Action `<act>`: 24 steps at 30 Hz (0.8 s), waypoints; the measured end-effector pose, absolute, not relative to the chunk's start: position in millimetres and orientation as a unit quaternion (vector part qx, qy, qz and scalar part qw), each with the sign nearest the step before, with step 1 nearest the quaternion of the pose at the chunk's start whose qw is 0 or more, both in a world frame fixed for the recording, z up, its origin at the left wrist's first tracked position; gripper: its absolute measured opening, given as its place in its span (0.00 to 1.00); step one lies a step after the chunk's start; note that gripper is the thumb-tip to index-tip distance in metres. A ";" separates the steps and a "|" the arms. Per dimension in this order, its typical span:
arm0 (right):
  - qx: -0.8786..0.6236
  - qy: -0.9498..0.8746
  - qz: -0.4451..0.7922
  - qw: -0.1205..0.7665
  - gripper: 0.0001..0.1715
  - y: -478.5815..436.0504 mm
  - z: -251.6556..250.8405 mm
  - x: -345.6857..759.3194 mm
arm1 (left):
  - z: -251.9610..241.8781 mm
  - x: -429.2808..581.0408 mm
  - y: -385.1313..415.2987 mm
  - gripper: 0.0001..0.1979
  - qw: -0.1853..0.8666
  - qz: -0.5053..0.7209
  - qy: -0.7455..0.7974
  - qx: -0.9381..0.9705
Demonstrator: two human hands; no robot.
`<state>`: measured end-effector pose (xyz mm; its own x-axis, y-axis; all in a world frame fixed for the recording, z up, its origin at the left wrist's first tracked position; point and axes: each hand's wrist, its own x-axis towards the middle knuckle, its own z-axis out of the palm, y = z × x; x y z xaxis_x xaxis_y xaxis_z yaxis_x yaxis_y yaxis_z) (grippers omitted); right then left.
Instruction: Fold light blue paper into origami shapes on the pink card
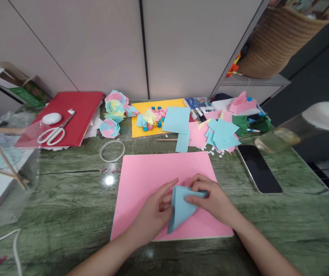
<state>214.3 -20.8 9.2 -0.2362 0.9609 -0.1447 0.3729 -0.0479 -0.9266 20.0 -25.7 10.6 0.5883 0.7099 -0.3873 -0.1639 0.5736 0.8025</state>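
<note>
A folded piece of light blue paper (184, 207) is held tilted over a pink sheet stack (144, 172). My right hand (210, 193) pinches its upper right corner, thumb on the near face and fingers behind. My left hand (158, 209) is at the paper's left edge, index finger stretched out and the other fingers curled against the edge. Part of the left fingertips is hidden behind the paper. The folded paper narrows to a point at the lower left.
Behind the pink stack lie blue paper squares (177, 119), blue paper pieces (223, 134) and paper flowers (115, 109). White scissors (53, 134) rest on a red folder (80, 111). A phone (259, 168), a clear bottle (285, 134) and a wire coil (112, 150) stand or lie around.
</note>
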 end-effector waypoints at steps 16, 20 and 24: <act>-0.565 -0.642 0.432 0.286 0.12 -23.7 7.3 212.0 | 16.6 18.8 -27.8 0.29 0.785 0.253 0.380 0.419; -0.567 -0.665 0.400 0.277 0.11 -24.6 8.1 208.6 | 15.8 17.7 -26.9 0.26 0.795 0.259 0.380 0.396; -0.566 -0.688 0.365 0.269 0.09 -25.2 9.0 206.1 | 8.7 18.8 -29.0 0.26 0.780 0.257 0.394 0.412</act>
<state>206.1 -25.2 9.0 -0.2138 0.9760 -0.0419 0.5832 0.0931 -0.8070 18.8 -29.0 8.7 0.5568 0.7259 -0.4038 -0.0755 0.5284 0.8457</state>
